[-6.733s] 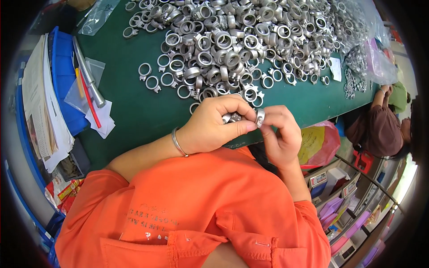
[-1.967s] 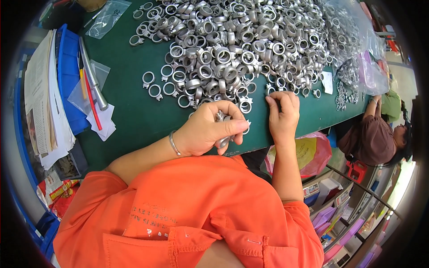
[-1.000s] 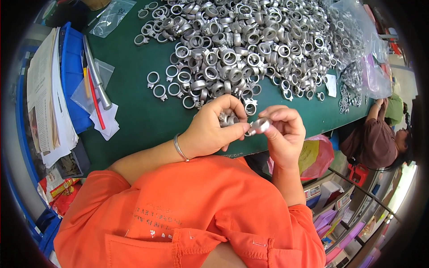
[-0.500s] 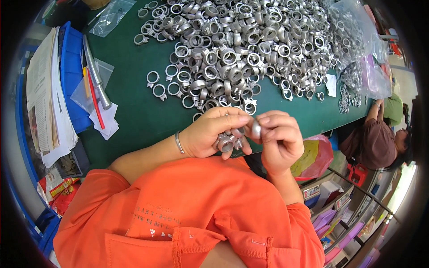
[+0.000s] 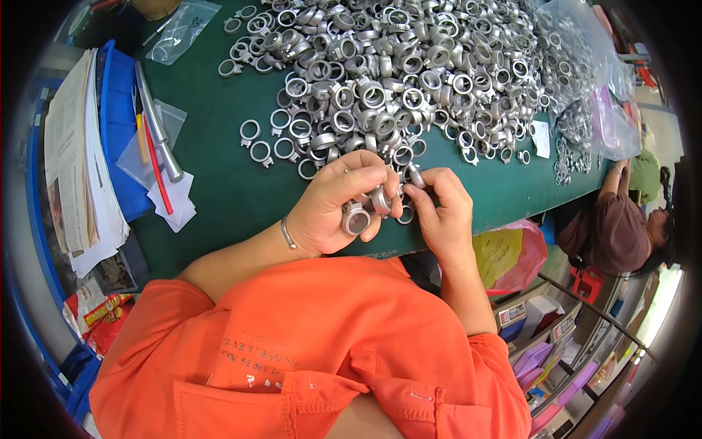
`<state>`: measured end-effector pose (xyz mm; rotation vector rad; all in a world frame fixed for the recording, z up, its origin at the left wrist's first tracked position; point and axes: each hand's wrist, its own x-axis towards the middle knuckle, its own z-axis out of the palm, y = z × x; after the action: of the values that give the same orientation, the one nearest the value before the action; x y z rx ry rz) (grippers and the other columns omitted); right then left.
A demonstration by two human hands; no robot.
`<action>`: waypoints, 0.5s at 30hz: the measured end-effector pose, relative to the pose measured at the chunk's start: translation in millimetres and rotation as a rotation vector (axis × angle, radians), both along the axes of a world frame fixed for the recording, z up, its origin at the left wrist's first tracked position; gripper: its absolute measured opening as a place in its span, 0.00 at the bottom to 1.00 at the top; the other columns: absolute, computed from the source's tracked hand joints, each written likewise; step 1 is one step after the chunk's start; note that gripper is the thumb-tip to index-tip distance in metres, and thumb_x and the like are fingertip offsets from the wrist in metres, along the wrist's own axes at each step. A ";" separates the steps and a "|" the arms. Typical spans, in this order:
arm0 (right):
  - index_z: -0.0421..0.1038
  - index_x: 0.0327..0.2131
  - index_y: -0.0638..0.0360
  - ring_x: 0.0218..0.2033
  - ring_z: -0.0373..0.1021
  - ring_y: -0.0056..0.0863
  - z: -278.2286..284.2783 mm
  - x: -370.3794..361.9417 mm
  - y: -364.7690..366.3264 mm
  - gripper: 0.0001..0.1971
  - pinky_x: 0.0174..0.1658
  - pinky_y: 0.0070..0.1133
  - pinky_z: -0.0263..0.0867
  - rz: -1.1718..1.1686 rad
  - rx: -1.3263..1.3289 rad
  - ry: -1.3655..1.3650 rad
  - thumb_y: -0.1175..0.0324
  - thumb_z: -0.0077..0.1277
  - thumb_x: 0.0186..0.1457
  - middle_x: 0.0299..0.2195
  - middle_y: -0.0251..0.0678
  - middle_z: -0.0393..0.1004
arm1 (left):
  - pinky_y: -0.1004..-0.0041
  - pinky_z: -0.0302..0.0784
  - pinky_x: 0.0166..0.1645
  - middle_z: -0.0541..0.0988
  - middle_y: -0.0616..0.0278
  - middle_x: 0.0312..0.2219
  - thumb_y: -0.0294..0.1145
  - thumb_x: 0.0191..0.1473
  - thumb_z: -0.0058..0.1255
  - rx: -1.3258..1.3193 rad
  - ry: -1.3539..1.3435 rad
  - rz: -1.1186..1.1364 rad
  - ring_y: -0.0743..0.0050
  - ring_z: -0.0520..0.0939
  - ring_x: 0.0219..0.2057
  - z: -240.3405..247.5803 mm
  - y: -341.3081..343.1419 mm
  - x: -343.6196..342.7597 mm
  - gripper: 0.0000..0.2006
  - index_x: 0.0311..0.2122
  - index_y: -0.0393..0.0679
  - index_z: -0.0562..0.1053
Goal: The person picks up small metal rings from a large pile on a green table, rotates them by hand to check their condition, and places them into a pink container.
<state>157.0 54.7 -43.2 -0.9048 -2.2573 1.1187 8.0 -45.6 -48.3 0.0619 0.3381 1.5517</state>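
Observation:
Several silver metal rings (image 5: 356, 219) sit in my left hand (image 5: 333, 196), its fingers curled around them above the near edge of the green table. Each ring is a round band with a small lug on its side. Beside it, my right hand (image 5: 445, 211) pinches one metal ring (image 5: 414, 175) between thumb and forefinger. Another ring (image 5: 406, 214) shows in the gap between the two hands; I cannot tell what holds it. Just beyond my hands lies a large heap of similar rings (image 5: 380, 95), with a few loose ones at its left side.
On the left, a blue bin (image 5: 121, 132) stands beside stacked papers (image 5: 73, 146), with a tapered metal rod (image 5: 157, 121) and a red pen (image 5: 159, 175) nearby. Clear plastic bags (image 5: 610, 73) lie at the right. A person in brown (image 5: 614, 227) sits farther right, by shelving (image 5: 556, 329).
Both hands have moved slightly up and away from my body, toward the heap. My right hand has turned its ring, and the rings in my left hand have shifted.

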 end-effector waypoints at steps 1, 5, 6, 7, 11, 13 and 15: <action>0.67 0.24 0.64 0.23 0.65 0.23 0.0 2.4 1.3 0.06 0.26 0.17 0.61 -0.022 -0.052 0.021 0.80 0.55 0.41 0.22 0.35 0.68 | 0.82 0.69 0.15 0.74 0.60 0.25 0.29 0.51 0.45 -0.065 0.054 0.010 0.74 0.77 0.26 3.5 0.3 0.8 0.05 0.31 0.40 0.69; 0.69 0.27 0.66 0.25 0.66 0.19 0.7 12.5 -1.7 0.03 0.28 0.15 0.63 0.018 -0.423 0.262 0.79 0.52 0.46 0.25 0.34 0.70 | 0.84 0.66 0.15 0.74 0.59 0.20 0.25 0.48 0.48 -0.113 0.262 -0.064 0.81 0.75 0.19 7.1 -0.5 0.6 0.04 0.31 0.39 0.70; 0.69 0.27 0.67 0.25 0.67 0.20 5.6 11.3 -2.8 0.02 0.29 0.15 0.64 0.047 -0.471 0.299 0.78 0.51 0.47 0.26 0.35 0.71 | 0.83 0.67 0.15 0.74 0.59 0.21 0.25 0.48 0.48 -0.142 0.326 -0.086 0.80 0.75 0.20 10.4 -0.8 0.3 0.04 0.32 0.39 0.70; 0.70 0.28 0.67 0.26 0.67 0.21 9.3 10.5 -4.0 0.02 0.29 0.16 0.64 0.075 -0.519 0.335 0.78 0.50 0.48 0.27 0.36 0.72 | 0.83 0.67 0.15 0.74 0.59 0.22 0.24 0.48 0.47 -0.170 0.390 -0.109 0.80 0.74 0.20 14.2 -1.3 -0.3 0.04 0.32 0.39 0.70; 0.70 0.27 0.66 0.26 0.69 0.27 13.8 10.2 -8.3 0.04 0.30 0.18 0.65 0.147 -0.323 0.375 0.76 0.51 0.48 0.28 0.40 0.73 | 0.84 0.65 0.15 0.74 0.62 0.22 0.24 0.48 0.49 -0.198 0.662 -0.133 0.85 0.71 0.15 17.4 -1.7 2.2 0.05 0.32 0.37 0.72; 0.70 0.27 0.65 0.26 0.69 0.29 16.4 6.8 -4.2 0.05 0.30 0.19 0.65 0.237 -0.029 0.345 0.75 0.54 0.44 0.28 0.41 0.73 | 0.85 0.64 0.16 0.74 0.63 0.22 0.24 0.47 0.50 -0.183 0.710 -0.175 0.87 0.70 0.15 21.6 -2.2 -0.5 0.05 0.32 0.37 0.73; 0.69 0.27 0.63 0.26 0.69 0.33 14.9 3.4 -1.6 0.10 0.30 0.21 0.65 0.270 0.183 0.324 0.74 0.58 0.38 0.29 0.41 0.73 | 0.85 0.64 0.16 0.74 0.64 0.23 0.23 0.46 0.51 -0.191 0.727 -0.163 0.87 0.70 0.16 18.5 -3.3 1.5 0.05 0.31 0.37 0.73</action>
<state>160.4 53.1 -28.4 -0.3249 -2.2032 1.0595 9.5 -48.9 -29.7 0.4980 1.0253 1.2838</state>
